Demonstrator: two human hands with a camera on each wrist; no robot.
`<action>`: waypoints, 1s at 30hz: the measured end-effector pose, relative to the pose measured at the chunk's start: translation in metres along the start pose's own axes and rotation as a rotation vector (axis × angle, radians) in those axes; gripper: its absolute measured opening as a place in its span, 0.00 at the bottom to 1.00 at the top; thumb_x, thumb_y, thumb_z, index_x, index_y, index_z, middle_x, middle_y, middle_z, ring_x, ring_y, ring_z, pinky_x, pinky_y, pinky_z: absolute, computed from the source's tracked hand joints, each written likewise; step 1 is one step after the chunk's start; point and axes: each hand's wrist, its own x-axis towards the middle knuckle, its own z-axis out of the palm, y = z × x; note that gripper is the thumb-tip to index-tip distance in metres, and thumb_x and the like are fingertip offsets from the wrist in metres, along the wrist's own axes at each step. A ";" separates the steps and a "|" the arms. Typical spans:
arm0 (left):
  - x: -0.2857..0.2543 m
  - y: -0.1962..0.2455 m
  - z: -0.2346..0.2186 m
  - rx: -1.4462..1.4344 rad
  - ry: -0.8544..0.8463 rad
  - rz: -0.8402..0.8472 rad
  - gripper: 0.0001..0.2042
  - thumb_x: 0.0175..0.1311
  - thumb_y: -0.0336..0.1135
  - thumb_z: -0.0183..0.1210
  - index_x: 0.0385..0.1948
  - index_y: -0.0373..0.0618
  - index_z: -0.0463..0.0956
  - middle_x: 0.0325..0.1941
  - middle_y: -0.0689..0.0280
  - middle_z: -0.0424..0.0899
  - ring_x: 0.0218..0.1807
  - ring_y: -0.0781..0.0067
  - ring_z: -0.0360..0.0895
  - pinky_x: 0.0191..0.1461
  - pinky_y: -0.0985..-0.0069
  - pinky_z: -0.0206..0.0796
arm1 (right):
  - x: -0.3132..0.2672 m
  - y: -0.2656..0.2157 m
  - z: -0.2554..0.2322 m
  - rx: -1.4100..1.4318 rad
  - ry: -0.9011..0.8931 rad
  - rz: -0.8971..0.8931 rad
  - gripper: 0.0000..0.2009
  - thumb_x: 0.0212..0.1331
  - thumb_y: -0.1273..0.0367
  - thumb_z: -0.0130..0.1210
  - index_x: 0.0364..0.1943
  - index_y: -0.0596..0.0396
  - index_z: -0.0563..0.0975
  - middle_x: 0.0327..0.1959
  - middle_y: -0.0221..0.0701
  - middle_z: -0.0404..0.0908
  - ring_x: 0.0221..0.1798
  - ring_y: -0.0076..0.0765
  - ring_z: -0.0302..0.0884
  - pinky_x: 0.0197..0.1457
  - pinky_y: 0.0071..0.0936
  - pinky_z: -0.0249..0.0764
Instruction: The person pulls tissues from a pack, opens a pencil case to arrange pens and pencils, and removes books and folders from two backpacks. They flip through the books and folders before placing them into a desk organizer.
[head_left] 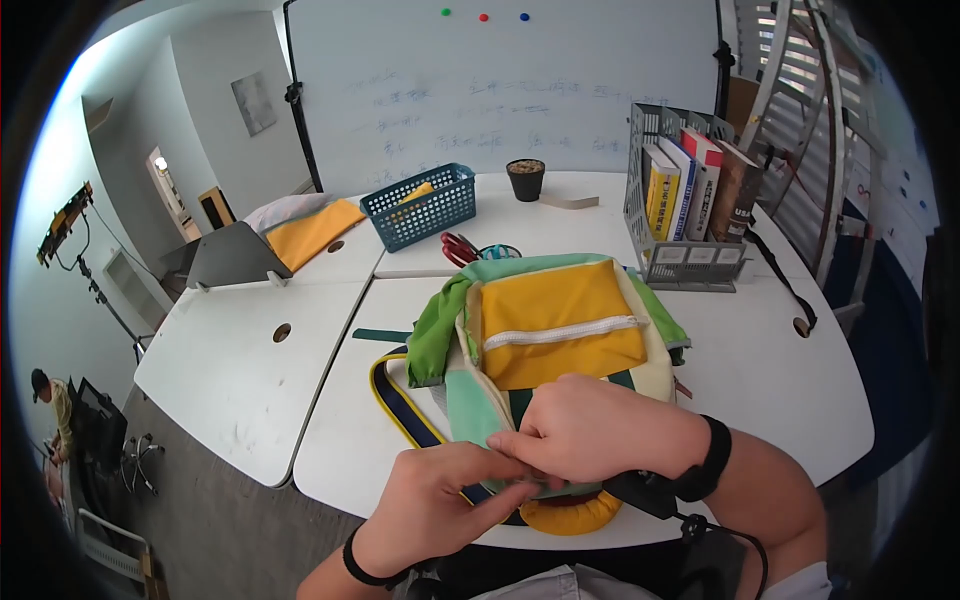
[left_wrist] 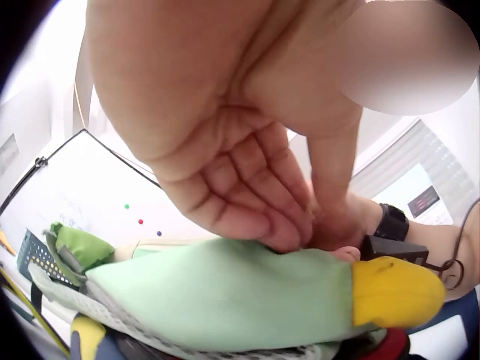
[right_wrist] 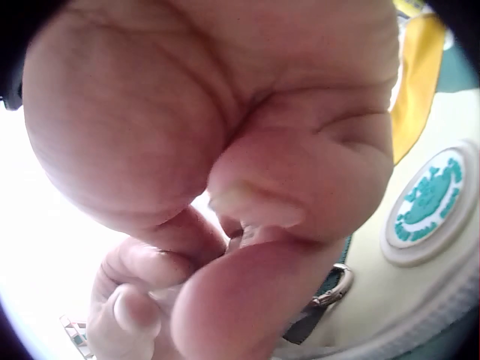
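A backpack (head_left: pixel 560 330) in yellow, green, mint and cream lies on the white table, its yellow front pocket with a white zipper facing up. My left hand (head_left: pixel 430 500) has thumb and forefinger pinched together at the bag's near edge. There my right hand (head_left: pixel 605 430) curls its fingers down and pinches, fingertips right against those of the left. In the left wrist view the fingers meet just over the mint side panel (left_wrist: pixel 225 296). A round cream badge (right_wrist: pixel 427 202) with green print shows beside the right hand. The exact bit between the fingertips is hidden.
Behind the bag stand a teal basket (head_left: pixel 420 215), a black pot (head_left: pixel 525 185) and a grey file rack (head_left: pixel 690 270) with several books. Red-handled scissors (head_left: pixel 460 250) lie near the basket. A navy strap (head_left: pixel 400 405) edged in yellow loops out left. A person (head_left: pixel 60 420) is far left.
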 end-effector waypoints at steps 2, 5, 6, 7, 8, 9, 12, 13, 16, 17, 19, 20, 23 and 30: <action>-0.001 0.001 -0.006 0.133 -0.135 0.042 0.10 0.54 0.22 0.78 0.38 0.43 0.92 0.37 0.65 0.93 0.38 0.67 0.91 0.44 0.74 0.81 | -0.002 0.004 -0.001 0.053 -0.032 -0.020 0.26 0.75 0.51 0.55 0.24 0.55 0.88 0.20 0.28 0.88 0.25 0.35 0.87 0.36 0.33 0.82; -0.001 -0.006 -0.018 0.141 0.017 0.137 0.12 0.52 0.21 0.78 0.38 0.44 0.92 0.34 0.64 0.92 0.36 0.67 0.91 0.41 0.74 0.81 | -0.003 0.009 0.001 0.082 -0.074 -0.083 0.20 0.71 0.55 0.60 0.29 0.55 0.89 0.23 0.29 0.90 0.27 0.36 0.88 0.37 0.34 0.82; 0.004 -0.007 -0.025 0.231 0.058 0.152 0.14 0.50 0.20 0.77 0.38 0.46 0.92 0.37 0.67 0.91 0.41 0.64 0.89 0.44 0.71 0.80 | -0.004 0.011 0.002 0.057 -0.076 -0.126 0.18 0.70 0.56 0.62 0.32 0.56 0.89 0.25 0.29 0.91 0.29 0.36 0.88 0.38 0.34 0.81; 0.011 -0.005 -0.024 0.232 0.058 0.151 0.14 0.50 0.20 0.77 0.38 0.46 0.92 0.37 0.67 0.91 0.41 0.64 0.89 0.44 0.71 0.80 | -0.005 0.012 0.002 0.058 -0.076 -0.127 0.18 0.70 0.56 0.62 0.32 0.56 0.89 0.25 0.29 0.91 0.29 0.36 0.88 0.38 0.34 0.81; 0.022 0.000 -0.022 0.335 0.066 0.233 0.14 0.48 0.19 0.77 0.38 0.46 0.92 0.39 0.68 0.90 0.45 0.62 0.87 0.47 0.69 0.79 | -0.006 0.012 0.002 0.047 -0.057 -0.137 0.16 0.69 0.57 0.62 0.34 0.55 0.89 0.26 0.30 0.90 0.30 0.37 0.89 0.38 0.34 0.81; 0.027 0.003 -0.021 0.438 0.075 0.313 0.15 0.47 0.19 0.77 0.38 0.46 0.91 0.41 0.69 0.90 0.49 0.61 0.85 0.50 0.67 0.78 | -0.006 0.013 0.002 0.035 -0.039 -0.146 0.14 0.69 0.58 0.63 0.36 0.55 0.88 0.26 0.31 0.90 0.30 0.37 0.89 0.38 0.34 0.81; 0.037 -0.012 -0.023 0.455 -0.008 0.335 0.15 0.46 0.20 0.76 0.37 0.48 0.90 0.41 0.70 0.88 0.50 0.59 0.81 0.57 0.63 0.73 | -0.020 0.011 0.003 -0.051 0.086 -0.188 0.14 0.68 0.59 0.63 0.35 0.55 0.87 0.24 0.33 0.88 0.30 0.39 0.88 0.38 0.35 0.80; 0.042 -0.015 -0.023 0.545 -0.065 0.414 0.14 0.46 0.21 0.76 0.36 0.48 0.90 0.40 0.69 0.88 0.49 0.59 0.81 0.57 0.63 0.73 | -0.029 0.013 0.000 -0.048 0.085 -0.177 0.14 0.68 0.59 0.63 0.35 0.55 0.87 0.24 0.33 0.88 0.30 0.39 0.88 0.38 0.35 0.80; 0.041 -0.023 -0.030 0.556 0.060 0.365 0.13 0.44 0.21 0.76 0.33 0.47 0.90 0.38 0.68 0.89 0.49 0.59 0.82 0.58 0.62 0.74 | -0.072 0.022 -0.019 -0.118 0.187 -0.140 0.12 0.67 0.62 0.65 0.33 0.57 0.86 0.22 0.35 0.85 0.27 0.39 0.87 0.34 0.34 0.78; 0.039 -0.027 -0.036 0.550 0.071 0.336 0.13 0.43 0.21 0.77 0.33 0.47 0.90 0.39 0.68 0.90 0.50 0.60 0.83 0.58 0.62 0.74 | -0.091 0.027 -0.030 -0.108 0.218 -0.076 0.10 0.66 0.64 0.66 0.33 0.57 0.86 0.21 0.34 0.84 0.25 0.38 0.86 0.32 0.33 0.76; 0.038 -0.026 -0.039 0.537 0.043 0.319 0.14 0.42 0.20 0.77 0.33 0.46 0.90 0.40 0.68 0.91 0.52 0.60 0.83 0.58 0.61 0.76 | -0.111 0.033 -0.037 -0.103 0.246 -0.002 0.08 0.65 0.67 0.67 0.33 0.57 0.86 0.21 0.34 0.84 0.24 0.37 0.85 0.30 0.31 0.75; 0.038 -0.020 -0.038 0.531 -0.002 0.319 0.14 0.43 0.20 0.77 0.34 0.46 0.91 0.41 0.68 0.91 0.53 0.59 0.83 0.58 0.62 0.76 | -0.117 0.035 -0.038 -0.051 0.288 0.064 0.08 0.65 0.68 0.65 0.32 0.57 0.84 0.21 0.35 0.83 0.24 0.42 0.84 0.32 0.34 0.75; 0.044 0.012 -0.017 0.438 -0.072 0.321 0.14 0.46 0.22 0.76 0.37 0.47 0.91 0.43 0.67 0.91 0.55 0.59 0.83 0.58 0.63 0.75 | -0.122 0.042 -0.025 -0.001 0.349 0.102 0.06 0.65 0.70 0.62 0.32 0.57 0.83 0.22 0.36 0.83 0.27 0.47 0.84 0.34 0.37 0.77; 0.057 0.032 0.041 0.494 -0.278 0.476 0.13 0.50 0.27 0.75 0.40 0.45 0.90 0.35 0.68 0.85 0.38 0.65 0.80 0.43 0.68 0.68 | -0.129 0.060 -0.015 -0.108 0.463 -0.138 0.04 0.63 0.71 0.62 0.35 0.56 0.82 0.29 0.38 0.84 0.33 0.49 0.84 0.38 0.39 0.78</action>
